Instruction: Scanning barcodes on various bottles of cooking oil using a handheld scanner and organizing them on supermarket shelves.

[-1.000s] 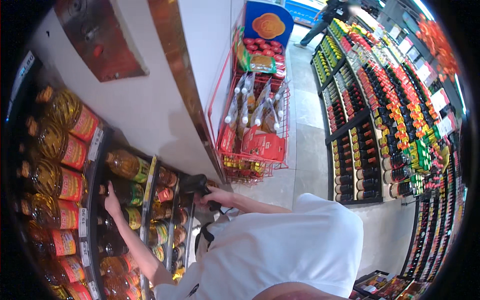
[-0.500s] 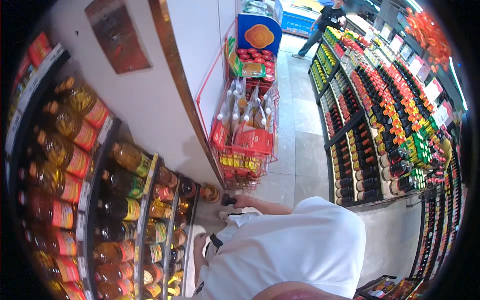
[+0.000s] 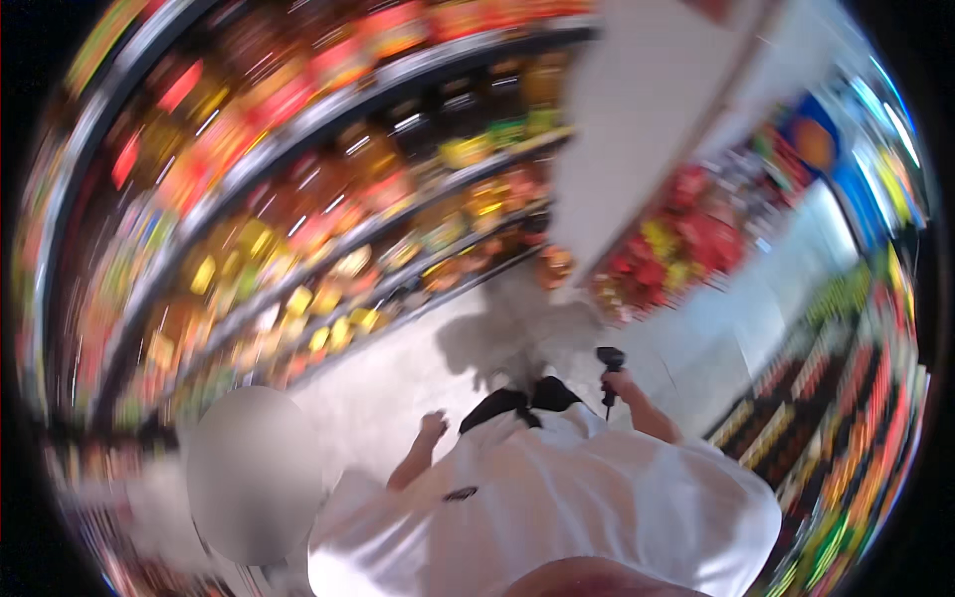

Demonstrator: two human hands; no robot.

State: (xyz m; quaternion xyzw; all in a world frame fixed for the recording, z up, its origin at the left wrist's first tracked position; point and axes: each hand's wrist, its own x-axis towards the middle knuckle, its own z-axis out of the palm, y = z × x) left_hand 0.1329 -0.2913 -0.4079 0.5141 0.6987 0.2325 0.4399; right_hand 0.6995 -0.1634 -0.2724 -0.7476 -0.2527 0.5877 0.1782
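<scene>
My right hand (image 3: 619, 383) is wrapped round the grip of a black handheld scanner (image 3: 610, 356), held out in front of me over the pale floor. The scanner's wide head points forward, away from my body. My left hand (image 3: 434, 425) hangs at my left side with its fingers curled in, and nothing shows in it. It is apart from the shelves. Ahead and to the left, shelves (image 3: 348, 224) hold rows of bottles of golden and dark liquid, smeared by motion.
A white wall or pillar (image 3: 637, 129) stands beyond the shelf end. Past it is a display of red and yellow packages (image 3: 676, 239). Shelves of bottles (image 3: 796, 418) line the right side. A smooth grey oval (image 3: 254, 478) covers part of the lower left.
My view has swung left, so the bottle shelves now fill the front and the red display lies to the right. Both hands now show more fully; the scanner stays in my right hand.
</scene>
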